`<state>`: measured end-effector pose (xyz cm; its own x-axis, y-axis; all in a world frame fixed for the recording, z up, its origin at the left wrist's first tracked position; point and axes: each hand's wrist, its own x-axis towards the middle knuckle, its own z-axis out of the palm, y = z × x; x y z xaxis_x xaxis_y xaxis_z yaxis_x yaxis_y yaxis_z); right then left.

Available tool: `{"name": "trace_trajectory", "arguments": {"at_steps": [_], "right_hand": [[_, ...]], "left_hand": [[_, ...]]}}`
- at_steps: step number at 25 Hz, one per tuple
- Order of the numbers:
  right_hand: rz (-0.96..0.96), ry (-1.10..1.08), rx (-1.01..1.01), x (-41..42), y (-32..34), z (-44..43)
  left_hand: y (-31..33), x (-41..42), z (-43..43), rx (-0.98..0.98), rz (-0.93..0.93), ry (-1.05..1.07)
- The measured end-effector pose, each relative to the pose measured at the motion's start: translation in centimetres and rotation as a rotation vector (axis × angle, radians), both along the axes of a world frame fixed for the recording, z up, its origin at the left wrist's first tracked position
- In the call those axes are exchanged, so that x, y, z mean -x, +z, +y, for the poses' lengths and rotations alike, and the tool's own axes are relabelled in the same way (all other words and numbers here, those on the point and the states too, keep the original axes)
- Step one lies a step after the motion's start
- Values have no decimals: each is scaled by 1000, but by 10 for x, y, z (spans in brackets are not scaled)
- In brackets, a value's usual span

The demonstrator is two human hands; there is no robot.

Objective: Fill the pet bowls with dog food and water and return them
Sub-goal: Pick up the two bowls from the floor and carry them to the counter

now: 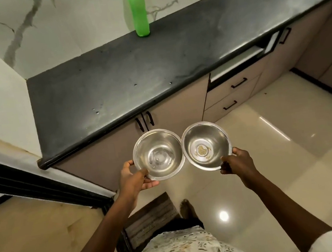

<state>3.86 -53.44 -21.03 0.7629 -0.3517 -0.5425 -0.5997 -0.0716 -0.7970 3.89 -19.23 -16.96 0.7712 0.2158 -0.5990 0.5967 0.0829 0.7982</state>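
Two steel bowls are in the air in the head view, one per hand, short of the bench [113, 80] and level with its cabinet fronts. I read the left bowl [159, 155] as bare apart from a wet-looking sheen. The right bowl [206, 146] has a small patch of crumbs at its bottom. Their rims touch at the middle, and both sit mouth up and roughly level.

1. Key relation. The bench lies straight ahead of both bowls, its front edge running from lower left to upper right. The left bowl is nearer that edge. A green bottle [138, 12] stands upright at the back of the bench against the wall, almost in line with the left bowl, so the left hand [135, 177] has the shorter reach to it. I judge the coming move to be a short forward carry and set-down on the bench.

2. Fingers. The left hand's fingers [151, 183] curl under the near side of the left bowl, with the thumb laid over the rim. The right hand [236, 163] pinches the near right rim of the right bowl, thumb on top and the others tucked beneath. Neither hand is spread.

3. Supplies. No dog food or tap is in view, and I cannot tell what the bottle holds.
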Motion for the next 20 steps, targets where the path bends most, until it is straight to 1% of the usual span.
{"name": "trace_trajectory", "arguments": {"at_steps": [7, 13, 17, 20], "right_hand": [[-42, 166, 13, -140, 20, -56], [-65, 331, -62, -250, 40, -91], [-76, 447, -40, -315, 61, -100], [-100, 502, -39, -360, 72, -88]], "left_hand": [[7, -80, -58, -3, -64, 192], [15, -136, -114, -12, -144, 365], [25, -169, -141, 36, -162, 496], [35, -199, -141, 23, -184, 540]]}}
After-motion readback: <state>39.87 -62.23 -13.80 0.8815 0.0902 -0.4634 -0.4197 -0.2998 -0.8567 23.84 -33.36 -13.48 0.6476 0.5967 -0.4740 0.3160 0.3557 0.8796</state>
